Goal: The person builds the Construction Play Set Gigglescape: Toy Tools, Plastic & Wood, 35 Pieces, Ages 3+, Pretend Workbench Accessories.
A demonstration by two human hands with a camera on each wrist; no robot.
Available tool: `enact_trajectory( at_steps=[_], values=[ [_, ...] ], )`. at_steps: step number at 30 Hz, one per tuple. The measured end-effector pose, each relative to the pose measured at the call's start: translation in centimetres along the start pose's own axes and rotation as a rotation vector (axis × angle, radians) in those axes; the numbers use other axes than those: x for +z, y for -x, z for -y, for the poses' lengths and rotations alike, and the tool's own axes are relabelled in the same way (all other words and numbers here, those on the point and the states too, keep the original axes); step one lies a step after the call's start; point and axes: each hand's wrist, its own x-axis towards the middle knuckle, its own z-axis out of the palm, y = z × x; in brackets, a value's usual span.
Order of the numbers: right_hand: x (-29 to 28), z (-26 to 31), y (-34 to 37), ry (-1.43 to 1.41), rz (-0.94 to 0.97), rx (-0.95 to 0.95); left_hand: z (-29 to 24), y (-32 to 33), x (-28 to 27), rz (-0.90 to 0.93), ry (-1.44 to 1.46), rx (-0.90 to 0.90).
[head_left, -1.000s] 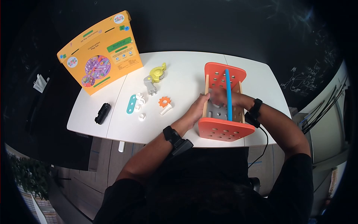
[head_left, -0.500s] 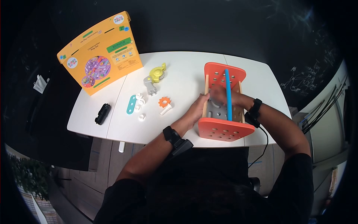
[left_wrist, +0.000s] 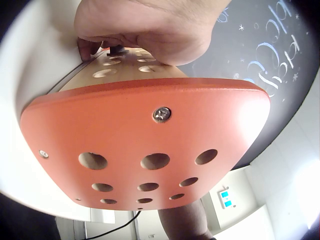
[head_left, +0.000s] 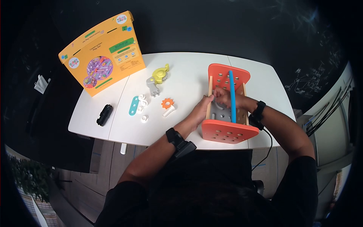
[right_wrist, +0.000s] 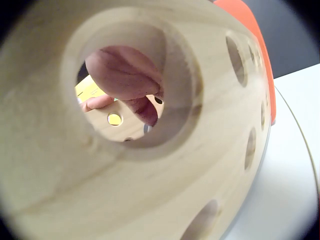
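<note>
A toy toolbox (head_left: 230, 130) with orange perforated ends, wooden sides and a blue bar handle (head_left: 232, 102) stands at the right of the table. My left hand (head_left: 199, 112) grips its left wooden side, thumb at the top edge. Beneath that hand, a small dark piece (left_wrist: 117, 50) sits at a hole of the wooden panel (left_wrist: 125, 67) in the left wrist view. My right hand (head_left: 224, 96) reaches under the handle into the box, fingers curled against the inside of the left side. Seen through a side hole, its fingers (right_wrist: 120, 72) are bent; I cannot tell what they hold.
Left of the toolbox lie an orange gear (head_left: 167, 103), a white bolt (head_left: 169, 110), several white pieces (head_left: 142, 103), a teal strip (head_left: 134, 106) and a yellow-grey toy (head_left: 159, 75). A yellow box (head_left: 102, 53) stands behind, a black object (head_left: 104, 115) at the left.
My right hand has shifted and turned slightly inside the box, its fingers by the left side. My left hand and the toolbox keep their places.
</note>
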Motion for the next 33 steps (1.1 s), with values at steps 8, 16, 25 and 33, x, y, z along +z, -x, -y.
enact_trajectory(
  at_steps=[8, 16, 25, 33],
  values=[
    [0.2, -0.2, 0.0, -0.072, -0.028, 0.004, -0.3, 0.2, 0.3, 0.030, 0.006, 0.002],
    [-0.1, 2.1, 1.3, -0.137, 0.015, 0.073, 0.4, -0.6, -0.1, 0.035, -0.003, 0.041],
    [0.0, 0.0, -0.3, -0.048, 0.096, -0.027, 0.9, -1.1, -0.7, 0.064, -0.046, 0.062],
    [0.4, -1.0, -0.7, 0.000, 0.009, -0.109, 0.0, -0.2, 0.1, 0.016, 0.016, 0.000]
  ],
)
